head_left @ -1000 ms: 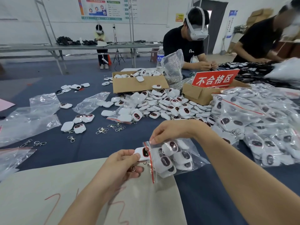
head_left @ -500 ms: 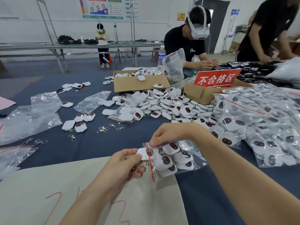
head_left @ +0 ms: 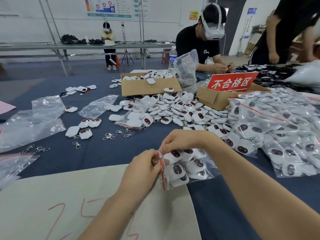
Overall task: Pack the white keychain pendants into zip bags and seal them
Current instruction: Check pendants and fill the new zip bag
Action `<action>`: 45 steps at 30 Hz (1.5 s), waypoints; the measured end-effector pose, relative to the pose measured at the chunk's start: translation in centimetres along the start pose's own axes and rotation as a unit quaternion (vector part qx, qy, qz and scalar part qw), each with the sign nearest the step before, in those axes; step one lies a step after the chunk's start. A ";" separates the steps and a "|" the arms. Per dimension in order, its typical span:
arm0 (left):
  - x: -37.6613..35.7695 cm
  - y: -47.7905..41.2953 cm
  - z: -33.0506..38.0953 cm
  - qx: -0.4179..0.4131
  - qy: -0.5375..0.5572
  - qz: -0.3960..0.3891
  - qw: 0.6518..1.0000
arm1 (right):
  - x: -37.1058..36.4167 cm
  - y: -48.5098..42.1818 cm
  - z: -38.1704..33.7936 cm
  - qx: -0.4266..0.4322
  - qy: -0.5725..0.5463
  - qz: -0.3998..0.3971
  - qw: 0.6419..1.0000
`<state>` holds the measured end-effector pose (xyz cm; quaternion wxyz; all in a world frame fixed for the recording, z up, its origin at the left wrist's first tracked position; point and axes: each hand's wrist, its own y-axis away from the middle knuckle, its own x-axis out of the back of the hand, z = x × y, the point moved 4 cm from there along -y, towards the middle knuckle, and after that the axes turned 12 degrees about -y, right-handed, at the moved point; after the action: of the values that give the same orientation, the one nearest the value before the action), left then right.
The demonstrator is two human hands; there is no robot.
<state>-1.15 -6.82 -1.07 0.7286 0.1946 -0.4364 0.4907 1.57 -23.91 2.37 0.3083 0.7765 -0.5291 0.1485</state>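
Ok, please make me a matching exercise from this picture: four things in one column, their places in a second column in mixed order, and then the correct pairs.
Things:
1. red sign
2. water bottle
3. zip bag of pendants
4. loose metal clasps

Places:
A. held between the left hand and the right hand
B. lying on the blue tablecloth, in no bag
C. standing up from the brown box at the right
D. upright behind the open box of pendants

Pairs: 1-C, 2-D, 3-A, 4-B.
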 end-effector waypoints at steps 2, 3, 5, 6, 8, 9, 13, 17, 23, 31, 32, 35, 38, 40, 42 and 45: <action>0.0 -0.1 0.1 -0.003 -0.054 0.021 0.998 | 0.0 -0.1 0.1 -0.004 0.004 0.005 1.000; 0.0 -0.1 0.0 -0.008 -0.051 0.021 0.998 | 0.1 -0.1 0.2 -0.009 0.003 0.011 1.000; 0.2 -0.3 -0.5 -0.017 0.014 0.007 1.000 | 0.4 0.0 0.4 -0.015 -0.011 0.027 0.999; 0.3 -0.4 -1.0 -0.010 0.069 -0.007 0.998 | 0.6 0.0 0.4 -0.009 -0.029 0.036 0.999; 0.4 -0.3 -2.3 0.037 0.222 -0.035 0.974 | 1.0 -0.1 0.4 0.016 -0.074 0.081 0.994; 0.6 -0.4 -3.1 0.062 0.277 -0.027 0.958 | 1.5 -0.4 0.5 0.032 -0.075 0.123 0.989; 1.8 -1.4 -5.1 0.091 0.262 0.118 0.953 | 3.5 -1.8 2.3 -0.001 0.082 0.320 0.944; 1.5 -3.2 -4.7 0.023 0.104 0.144 0.984 | 3.0 -2.9 5.2 -0.151 0.150 0.266 0.940; -0.2 -6.9 -4.1 0.055 -0.102 0.090 0.989 | 3.8 -3.4 5.5 -0.104 0.136 0.267 0.948; -0.8 -9.6 -3.6 0.043 -0.182 0.091 0.978 | 5.2 -3.5 6.7 -0.050 0.008 0.320 0.946; -0.7 -9.5 -3.8 0.040 -0.157 0.097 0.982 | 5.1 -3.4 6.7 -0.041 -0.010 0.324 0.945; -0.5 -9.2 -4.2 0.027 -0.032 0.121 0.992 | 5.0 -2.9 5.9 0.007 -0.067 0.329 0.942; -0.5 -9.4 -3.8 -0.011 0.107 0.130 0.986 | 4.5 -2.4 3.4 0.089 -0.177 0.303 0.932; -0.6 -9.5 -3.4 -0.039 0.156 0.121 0.980 | 3.8 -2.1 1.4 0.139 -0.239 0.258 0.926; -0.7 -9.6 -3.2 -0.064 0.182 0.099 0.976 | 2.9 -2.3 -0.1 0.173 -0.284 0.204 0.921; -1.3 -9.6 -3.1 -0.087 0.142 0.061 0.984 | 2.4 -3.1 -0.6 0.168 -0.285 0.219 0.918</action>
<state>8.51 -9.58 -2.43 0.7661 0.0322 -0.3803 0.5171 5.41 -24.47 3.19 -0.0307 0.6906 -0.7191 0.0710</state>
